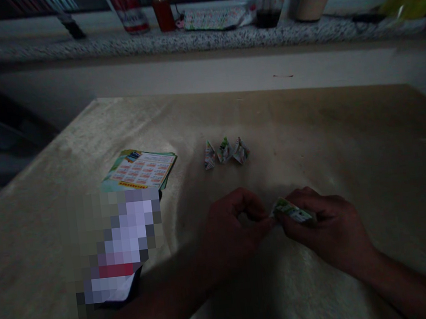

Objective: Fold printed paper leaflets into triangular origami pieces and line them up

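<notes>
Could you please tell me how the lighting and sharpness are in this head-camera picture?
Head view: dim overall, brightest on the table near the three small folded pieces, corners dark; the left hand and right hand pinching a folded paper are shadowed but readable; the ledge behind is soft, with a yellow thing smeared at right; a pixelated block hides something beside the printed sheets.

Two bare hands at work in dim light: we see the left hand (229,226) and the right hand (326,226), each running into a bare forearm that reaches the frame's lower edge. The left forearm (156,307) is deep in shadow, the right forearm (412,285) slightly better lit. We make out knuckles and finger joints; finer marks are lost in the gloom.
</notes>
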Tool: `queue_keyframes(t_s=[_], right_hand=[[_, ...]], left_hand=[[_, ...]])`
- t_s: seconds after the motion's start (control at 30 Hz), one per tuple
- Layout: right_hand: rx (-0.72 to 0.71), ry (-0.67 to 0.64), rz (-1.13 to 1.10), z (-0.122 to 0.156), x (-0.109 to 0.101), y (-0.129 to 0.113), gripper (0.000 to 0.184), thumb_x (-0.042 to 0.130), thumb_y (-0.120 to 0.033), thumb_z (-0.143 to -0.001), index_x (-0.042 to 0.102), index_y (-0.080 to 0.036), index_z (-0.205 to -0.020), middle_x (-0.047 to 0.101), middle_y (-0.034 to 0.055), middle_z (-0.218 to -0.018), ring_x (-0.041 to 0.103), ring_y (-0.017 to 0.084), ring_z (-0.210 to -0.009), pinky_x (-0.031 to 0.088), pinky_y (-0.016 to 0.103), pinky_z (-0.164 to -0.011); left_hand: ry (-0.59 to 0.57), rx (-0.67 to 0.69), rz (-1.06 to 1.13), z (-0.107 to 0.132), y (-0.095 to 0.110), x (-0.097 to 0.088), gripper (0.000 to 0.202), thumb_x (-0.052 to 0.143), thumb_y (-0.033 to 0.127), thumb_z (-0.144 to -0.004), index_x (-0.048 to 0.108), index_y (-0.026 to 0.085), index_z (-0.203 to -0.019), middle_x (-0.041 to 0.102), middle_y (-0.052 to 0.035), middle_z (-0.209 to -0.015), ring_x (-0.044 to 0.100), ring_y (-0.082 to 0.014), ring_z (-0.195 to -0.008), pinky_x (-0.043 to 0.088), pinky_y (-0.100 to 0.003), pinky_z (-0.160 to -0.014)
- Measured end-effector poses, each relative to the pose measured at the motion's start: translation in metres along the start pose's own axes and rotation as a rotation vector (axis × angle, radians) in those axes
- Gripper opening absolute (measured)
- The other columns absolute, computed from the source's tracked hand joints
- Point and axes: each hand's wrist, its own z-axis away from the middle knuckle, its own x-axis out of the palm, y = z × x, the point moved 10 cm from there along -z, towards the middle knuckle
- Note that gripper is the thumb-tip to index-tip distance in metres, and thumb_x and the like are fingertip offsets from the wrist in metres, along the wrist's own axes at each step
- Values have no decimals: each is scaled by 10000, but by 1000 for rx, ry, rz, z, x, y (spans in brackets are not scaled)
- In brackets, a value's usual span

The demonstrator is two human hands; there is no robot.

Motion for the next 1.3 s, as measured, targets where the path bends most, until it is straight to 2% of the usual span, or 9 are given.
queue_keyframes(t_s=[0.13,0.37,0.53,0.63,0.73,0.8,0.93,1.07,1.3], right_hand=[[15,23,-20,-1,-3,-2,135,710,-226,-824,711,-205,-690,635,11,-607,568,155,-570,440,279,-525],[156,-117,-228,4,7,9,194,713,-336,-892,765,-200,-765,674,26,-706,578,145,-603,440,258,-523],[157,-87,-127,1,2,9,235,724,-359,-882,757,-207,-706,621,2,-601,541,135,-553,403,249,-493],[176,-120,-138,1,5,10,252,705,-371,-891,750,-198,-713,627,6,-620,537,134,-547,394,250,-481],[200,-143,-139,1,7,14,264,687,-377,-895,751,-195,-715,670,23,-659,559,141,-563,411,253,-496],[228,-163,-147,1,10,18,279,683,-384,-890,745,-194,-695,686,27,-660,560,140,-556,416,249,-491],[270,-203,-243,2,16,23,243,689,-389,-880,775,-200,-755,717,27,-683,595,144,-580,449,237,-497],[309,-205,-349,3,17,25,166,740,-361,-853,790,-206,-819,740,17,-706,642,146,-618,491,229,-535],[255,-198,-278,4,10,24,202,727,-354,-875,770,-202,-748,738,33,-726,621,147,-618,464,250,-534]], left_hand=[[-14,11,-4,1,0,2,202,814,170,-691,612,179,-703,640,17,-686,581,-131,-661,459,-247,-628],[7,-43,1,-7,-10,-5,293,847,200,-640,555,185,-652,647,13,-662,539,-115,-598,410,-228,-555],[-5,-29,-29,-5,-1,-3,330,854,224,-641,530,184,-589,620,24,-609,486,-96,-549,378,-217,-523],[11,-31,-18,-5,-1,-6,350,853,216,-635,507,185,-586,625,23,-615,498,-97,-553,383,-213,-523],[-9,-51,43,-9,-8,-5,307,853,202,-636,547,181,-647,637,26,-649,557,-108,-593,434,-218,-560],[-50,-38,73,-11,-10,-1,271,863,204,-646,625,176,-773,678,12,-740,623,-130,-678,488,-239,-634],[-116,-64,119,-9,-15,8,404,889,236,-671,687,183,-1017,734,-18,-855,692,-166,-777,532,-272,-708],[-110,-83,157,-6,-15,7,380,896,237,-669,690,178,-983,695,19,-727,660,-135,-662,494,-235,-617],[-80,-122,249,-9,-17,-3,371,891,213,-644,707,163,-962,695,11,-759,660,-137,-678,510,-249,-647]])
